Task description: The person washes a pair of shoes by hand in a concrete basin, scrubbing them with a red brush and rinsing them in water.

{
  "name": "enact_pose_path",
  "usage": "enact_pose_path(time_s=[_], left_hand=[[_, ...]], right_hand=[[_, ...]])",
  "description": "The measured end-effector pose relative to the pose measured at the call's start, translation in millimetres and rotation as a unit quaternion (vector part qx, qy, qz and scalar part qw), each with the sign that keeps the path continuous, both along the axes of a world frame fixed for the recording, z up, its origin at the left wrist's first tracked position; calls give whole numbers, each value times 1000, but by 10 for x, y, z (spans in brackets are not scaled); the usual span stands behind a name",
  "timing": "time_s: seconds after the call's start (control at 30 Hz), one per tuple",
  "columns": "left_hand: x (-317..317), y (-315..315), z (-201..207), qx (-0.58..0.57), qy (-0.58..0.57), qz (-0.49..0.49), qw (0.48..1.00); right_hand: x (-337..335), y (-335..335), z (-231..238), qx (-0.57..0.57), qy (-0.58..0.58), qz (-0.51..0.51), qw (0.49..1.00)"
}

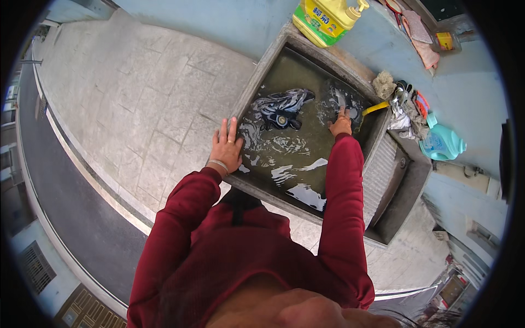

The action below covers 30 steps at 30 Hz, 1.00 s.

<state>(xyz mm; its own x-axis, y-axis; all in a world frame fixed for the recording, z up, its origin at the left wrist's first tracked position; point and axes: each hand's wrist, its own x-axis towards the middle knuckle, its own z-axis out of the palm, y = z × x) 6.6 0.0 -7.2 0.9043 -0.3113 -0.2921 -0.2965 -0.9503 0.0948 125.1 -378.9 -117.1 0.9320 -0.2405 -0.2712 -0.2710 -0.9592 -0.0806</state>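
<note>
- The left hand [225, 150] is open, its fingers held straight and slightly parted; it has hold of nothing and rests on the left-hand rim of the rectangular grey concrete sink [266, 76].
- A thin pale bracelet [219, 164] circles that wrist, just below the dark red cuff.
- The right hand [342, 123] reaches over the sink toward its far right part, fingers extended forward and their tips at the rippling, murky water [306, 150]. A pale streak shows at the fingertips; whether it is a held object or only disturbed water, I cannot tell, so how closed the fingers are stays unclear.
- The crumpled black, grey and white striped cloth bundle [290, 100] lies partly in the water between the two hands, to the right of the left hand and to the left of the right one, apart from both. Its near side is dark, with a round, pale-ringed patch.
- A short yellow tube [375, 107] slants over the sink's right wall, its lower end just beside the right hand.
- Past that wall is a ribbed grey washboard slab [379, 169].
- Along the far side stand a yellow-and-green pump jug [326, 22], a rough tan scrubbing ball [384, 85], a heap of grey and white rags [406, 109] and a translucent turquoise bottle [442, 143].
</note>
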Motion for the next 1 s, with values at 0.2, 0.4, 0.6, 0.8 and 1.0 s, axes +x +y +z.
enact_pose_path(time_s=[0.2,0.4,0.6,0.8,1.0], left_hand=[[36,33,6,-12,9,0,1000],[68,45,15,-7,2,-14,1000],[26,-15,-87,-42,-46,-1,998],[-33,-15,-131,-38,-45,-8,998],[-43,-18,-184,-12,-51,4,999]], right_hand=[[92,-75,-28,24,15,-5,1000],[-61,-101,-149,32,2,3,999],[-174,177,259,57,11,4,998],[-507,354,449,55,17,45,997],[-896,1,36,109,-62,-88,988]])
